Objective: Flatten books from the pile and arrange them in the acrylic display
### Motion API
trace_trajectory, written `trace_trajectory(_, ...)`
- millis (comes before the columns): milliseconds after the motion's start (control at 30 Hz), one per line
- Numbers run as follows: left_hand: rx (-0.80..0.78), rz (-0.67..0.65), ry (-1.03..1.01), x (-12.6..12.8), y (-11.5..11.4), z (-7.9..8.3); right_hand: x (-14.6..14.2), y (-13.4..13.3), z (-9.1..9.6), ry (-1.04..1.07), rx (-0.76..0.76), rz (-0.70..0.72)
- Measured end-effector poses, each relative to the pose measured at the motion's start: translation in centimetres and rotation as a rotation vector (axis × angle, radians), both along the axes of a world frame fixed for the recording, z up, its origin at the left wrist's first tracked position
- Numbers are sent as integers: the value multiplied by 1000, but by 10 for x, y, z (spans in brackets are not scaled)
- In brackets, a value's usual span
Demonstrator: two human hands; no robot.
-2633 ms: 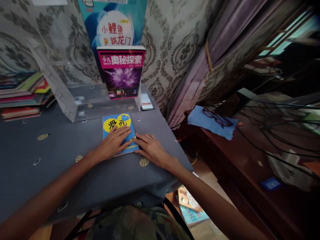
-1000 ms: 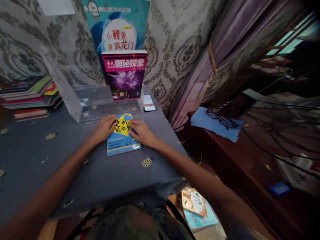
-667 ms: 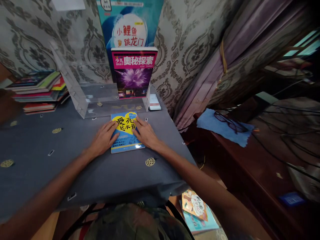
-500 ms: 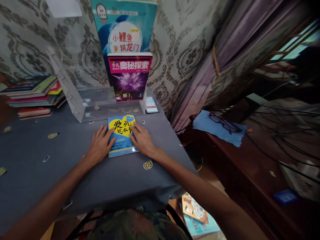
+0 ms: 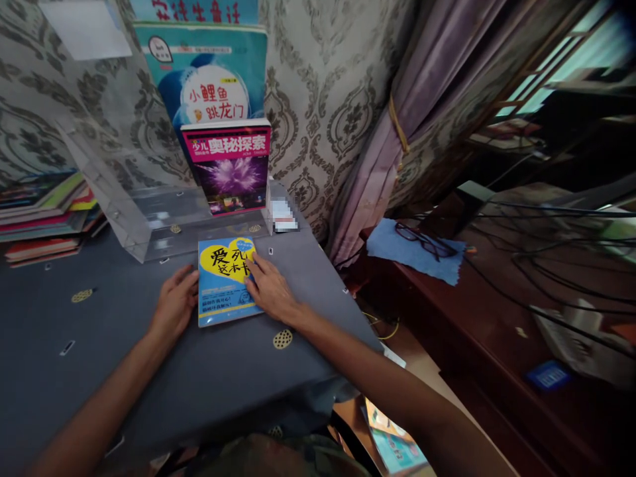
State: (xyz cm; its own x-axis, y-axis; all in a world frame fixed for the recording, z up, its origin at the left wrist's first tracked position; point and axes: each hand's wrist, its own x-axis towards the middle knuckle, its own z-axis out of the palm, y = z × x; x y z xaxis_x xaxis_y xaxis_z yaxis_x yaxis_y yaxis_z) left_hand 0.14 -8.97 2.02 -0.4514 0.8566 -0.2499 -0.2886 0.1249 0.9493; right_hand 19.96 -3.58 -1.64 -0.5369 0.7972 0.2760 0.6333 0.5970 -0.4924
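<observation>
A blue book with a yellow heart on its cover lies flat on the cloth-covered table. My left hand rests by its left edge, fingers loosely bent and not closed round it. Across the right side of the cover lies my right hand, open, with fingers stretched over the yellow heart. Behind the book stands a clear acrylic rack. A pink-and-purple book leans upright in it, in front of a teal book.
A pile of books sits at the table's left. To the right, a dark red desk bears glasses on a blue cloth, plus tangled cables. More books lie low beside the table.
My left hand has slid off the cover to the book's left edge. My right hand stays on the cover. The view has shifted, bringing another book at the top into sight.
</observation>
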Motion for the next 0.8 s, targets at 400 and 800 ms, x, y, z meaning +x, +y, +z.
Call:
trace_trajectory(400,8,-80,-218,-1,-2,5,11,1,9,22,-65,-14)
trace_trajectory(800,149,-205,-173,2,-11,16,22,37,-11,764,-564,35)
